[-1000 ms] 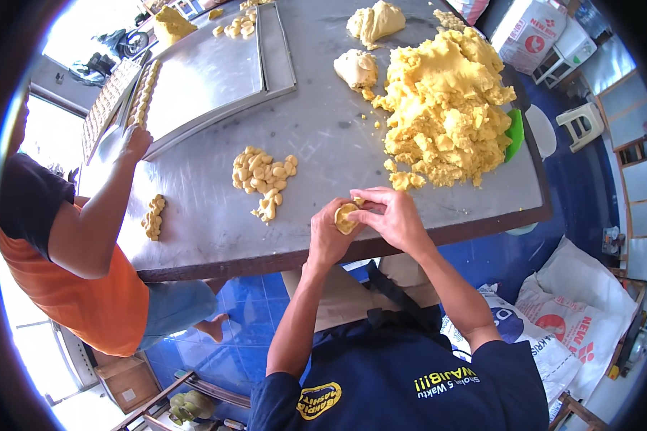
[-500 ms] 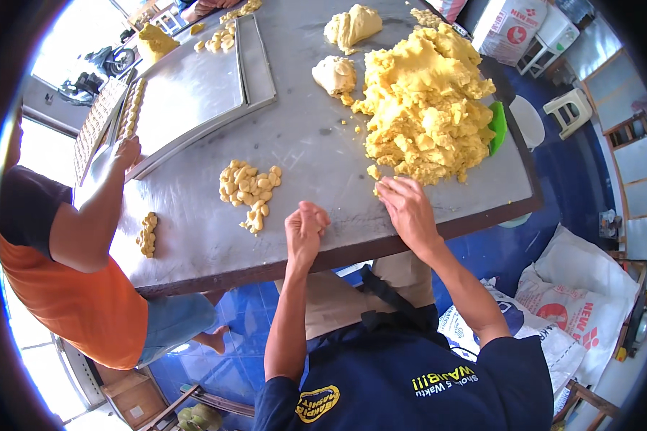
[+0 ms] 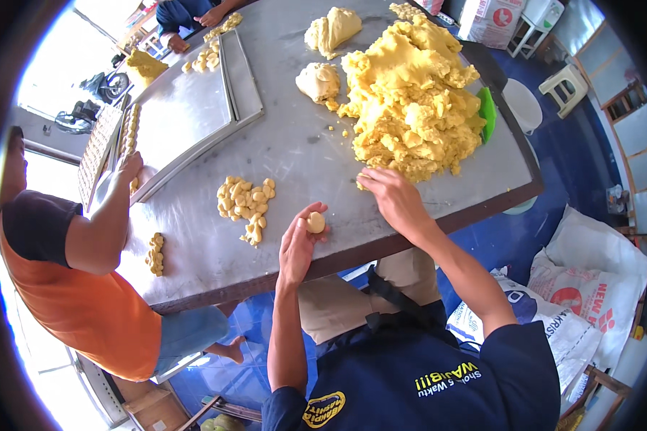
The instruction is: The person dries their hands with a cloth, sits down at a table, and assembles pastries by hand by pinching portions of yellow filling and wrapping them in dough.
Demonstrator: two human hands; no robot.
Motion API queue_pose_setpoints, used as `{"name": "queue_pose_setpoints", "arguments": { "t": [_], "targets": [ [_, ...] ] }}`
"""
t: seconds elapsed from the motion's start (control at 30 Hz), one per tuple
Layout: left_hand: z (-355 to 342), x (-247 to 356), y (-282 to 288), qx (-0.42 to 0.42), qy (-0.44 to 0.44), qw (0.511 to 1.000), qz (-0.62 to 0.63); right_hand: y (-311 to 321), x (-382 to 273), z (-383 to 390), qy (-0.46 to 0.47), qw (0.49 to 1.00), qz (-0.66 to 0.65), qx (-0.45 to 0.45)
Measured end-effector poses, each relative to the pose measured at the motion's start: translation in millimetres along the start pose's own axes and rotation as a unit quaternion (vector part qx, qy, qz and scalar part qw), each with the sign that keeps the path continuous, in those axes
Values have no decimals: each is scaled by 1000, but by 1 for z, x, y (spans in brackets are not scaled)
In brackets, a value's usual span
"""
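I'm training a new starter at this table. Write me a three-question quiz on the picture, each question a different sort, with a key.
1. Multiple choice: what is in the person's left hand?
a) a spoon
b) a dough ball
c) a cup
2. True or false: the green tool is at the right side of the big yellow pile.
3. Count: how many large pale dough lumps lie on the table to the left of that pile?

Key: 1. b. 2. True. 3. Two.
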State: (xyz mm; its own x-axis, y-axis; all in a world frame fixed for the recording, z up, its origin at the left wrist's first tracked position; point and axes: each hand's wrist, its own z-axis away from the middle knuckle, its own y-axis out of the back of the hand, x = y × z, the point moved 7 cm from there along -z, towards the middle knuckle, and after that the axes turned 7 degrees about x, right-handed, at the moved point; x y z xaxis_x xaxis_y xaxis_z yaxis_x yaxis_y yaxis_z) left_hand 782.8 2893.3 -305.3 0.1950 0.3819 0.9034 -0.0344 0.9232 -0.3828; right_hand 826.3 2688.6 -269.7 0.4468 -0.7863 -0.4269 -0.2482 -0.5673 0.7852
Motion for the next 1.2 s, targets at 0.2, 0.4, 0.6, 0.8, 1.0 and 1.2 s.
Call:
{"name": "queue_pose_setpoints", "arguments": {
  "t": [0.2, 0.4, 0.6, 0.8, 1.0, 1.2],
  "targets": [
    [4, 0, 14, -5, -75, 973, -219, 17, 3, 28, 1, 998, -10, 70],
    [4, 35, -11, 37, -274, 794, -542, 10, 0, 30, -34, 996, -22, 85],
    [17, 42, 9, 138, -257, 809, -510, 11, -1, 35, -21, 995, -30, 98],
    [-51, 64, 16, 135, -190, 719, -655, 13, -9, 9, 4, 995, 51, 82],
    [-49, 45, 10, 134, -236, 724, -635, 4, 6, 11, -28, 1000, -3, 4],
    [31, 48, 11, -9, -278, 728, -627, 19, 23, 19, -102, 995, 11, 6]
  ]
}}
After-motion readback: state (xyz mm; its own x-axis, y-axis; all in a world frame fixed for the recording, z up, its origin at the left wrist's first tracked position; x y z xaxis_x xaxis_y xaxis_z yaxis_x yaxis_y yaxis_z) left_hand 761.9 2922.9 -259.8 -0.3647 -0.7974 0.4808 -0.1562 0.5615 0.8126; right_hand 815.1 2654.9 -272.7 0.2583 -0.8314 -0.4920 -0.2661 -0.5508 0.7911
